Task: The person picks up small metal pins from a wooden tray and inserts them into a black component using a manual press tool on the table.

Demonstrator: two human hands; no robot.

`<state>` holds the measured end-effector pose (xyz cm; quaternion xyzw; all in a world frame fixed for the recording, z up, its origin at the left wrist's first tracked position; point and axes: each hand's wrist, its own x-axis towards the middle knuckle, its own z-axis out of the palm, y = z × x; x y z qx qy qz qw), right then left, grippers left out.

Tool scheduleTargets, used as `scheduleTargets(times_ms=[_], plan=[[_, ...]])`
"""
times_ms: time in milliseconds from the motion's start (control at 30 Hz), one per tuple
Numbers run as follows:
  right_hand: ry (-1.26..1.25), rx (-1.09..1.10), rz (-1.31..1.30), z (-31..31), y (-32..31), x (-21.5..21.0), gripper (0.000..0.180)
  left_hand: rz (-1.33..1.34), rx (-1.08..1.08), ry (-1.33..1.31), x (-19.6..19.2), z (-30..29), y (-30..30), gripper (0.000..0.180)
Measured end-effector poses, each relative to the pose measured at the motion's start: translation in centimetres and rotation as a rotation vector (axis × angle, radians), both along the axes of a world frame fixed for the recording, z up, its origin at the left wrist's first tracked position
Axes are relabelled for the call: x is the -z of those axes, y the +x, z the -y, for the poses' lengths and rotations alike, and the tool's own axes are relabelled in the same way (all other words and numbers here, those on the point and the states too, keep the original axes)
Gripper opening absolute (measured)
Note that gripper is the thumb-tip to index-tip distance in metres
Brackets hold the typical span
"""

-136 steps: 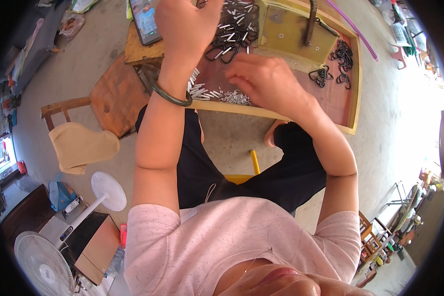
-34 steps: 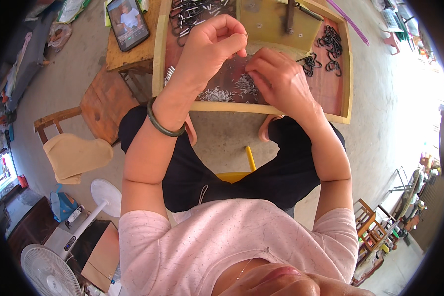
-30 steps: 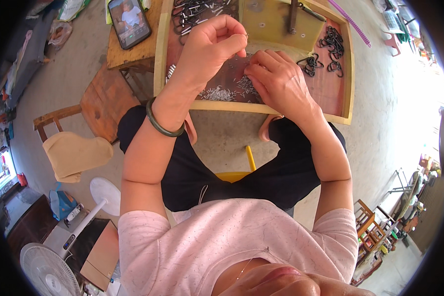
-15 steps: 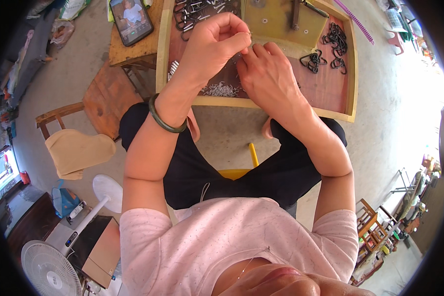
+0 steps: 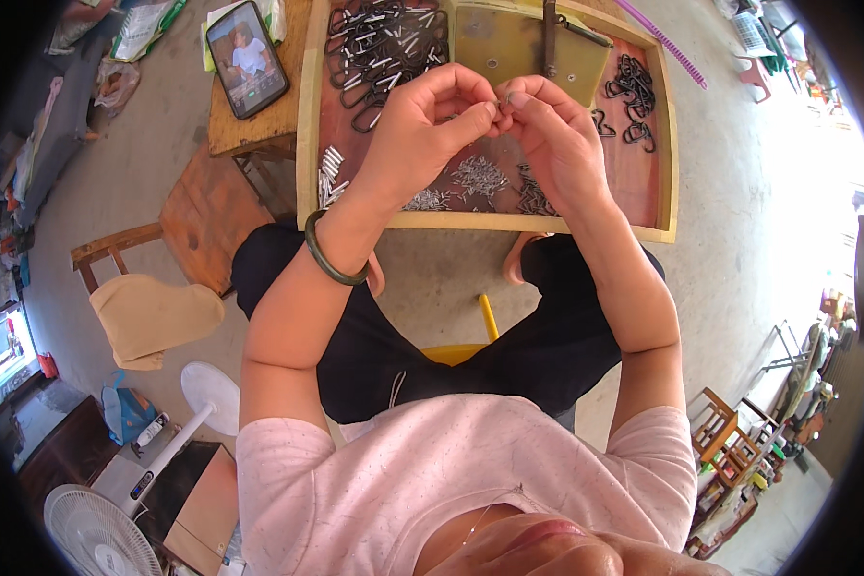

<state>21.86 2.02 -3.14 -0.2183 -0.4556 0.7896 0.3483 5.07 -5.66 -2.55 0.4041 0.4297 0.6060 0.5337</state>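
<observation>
1. Left hand (image 5: 422, 125): raised above the shallow wooden tray with a yellow-painted rim (image 5: 490, 223); thumb and forefinger are pinched together on a small metal piece (image 5: 500, 99), too small to be told apart further.
2. Right hand (image 5: 557, 139): held just beside the left hand, fingertips touching the same small metal piece; the grip is closed on it from the other side.
3. Small metal piece: held between both hands, in the air over the middle of the tray, not resting on it.
4. Dark green bangle (image 5: 331, 259): worn on the left wrist.
5. Heap of short silver metal pins (image 5: 478, 178): lying on the reddish tray floor directly under the hands.
6. Row of silver metal sleeves (image 5: 328, 173): laid at the tray's left edge.
7. Pile of dark wire loops (image 5: 379, 43): gathered in the tray's far left corner.
8. Second, smaller pile of dark wire hooks (image 5: 632, 91): lying at the tray's far right side, well apart from the hands.
9. Olive metal plate with an upright lever (image 5: 523, 48): set at the far middle of the tray.
10. Black smartphone with a lit screen (image 5: 248, 58): lying on the small wooden table (image 5: 259, 125) left of the tray.
11. White standing fan (image 5: 96, 533): seen on the floor at lower left.
</observation>
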Motion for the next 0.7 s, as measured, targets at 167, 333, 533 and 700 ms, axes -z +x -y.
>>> scheduleTargets(times_ms=[167, 333, 533, 700], plan=[[-0.051, 0.052, -0.034, 0.2, -0.4, -0.4, 0.012, -0.014, -0.046, 0.024, 0.0, -0.4, 0.5, 0.008], [-0.05, 0.077, -0.039, 0.2, -0.8, -0.1, 0.012, -0.027, -0.061, 0.023, 0.6, -0.7, 0.6, 0.008], [-0.044, 0.091, -0.01, 0.4, -1.1, 0.0, 0.012, -0.092, -0.015, 0.01, 0.3, -0.3, 0.2, 0.01], [-0.015, 0.117, -0.013, 0.6, -1.3, 0.0, 0.011, -0.039, -0.006, 0.009, 0.3, -0.3, 0.1, 0.01]])
